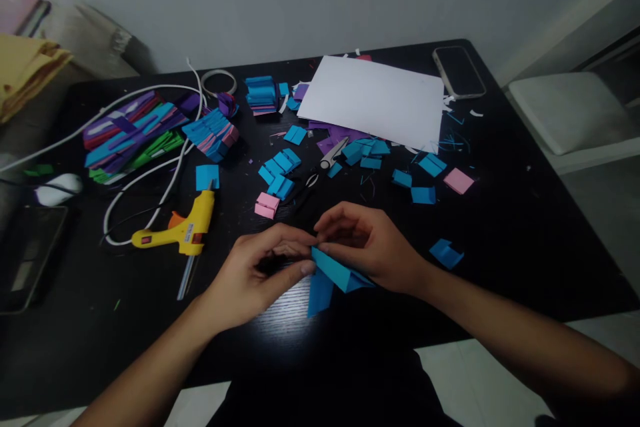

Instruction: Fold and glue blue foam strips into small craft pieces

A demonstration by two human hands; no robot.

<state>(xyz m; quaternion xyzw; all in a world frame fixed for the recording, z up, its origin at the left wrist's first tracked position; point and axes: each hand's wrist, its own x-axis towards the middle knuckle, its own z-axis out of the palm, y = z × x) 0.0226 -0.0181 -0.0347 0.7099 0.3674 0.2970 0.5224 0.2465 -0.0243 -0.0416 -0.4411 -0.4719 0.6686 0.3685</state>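
Observation:
Between my two hands is a folded piece of blue paper (336,269), held over the near part of the black table. My left hand (267,267) pinches its left end between thumb and fingers. On the other side, my right hand (373,243) grips the upper edge, its fingers curled and partly hiding the paper. One flap of the paper hangs down below. Just beyond my hands lie scissors (334,153), small folded blue papers (280,165) and a folded pink paper (267,205). Another folded blue piece (447,253) rests right of my right hand.
A yellow glue gun (183,230) lies at left, its nozzle on a blue square, near a looping white cable (106,213). Bundled paper strips (135,133), a white sheet (373,100) and a phone (459,72) are farther back. The black table (525,247) ends at a wall behind.

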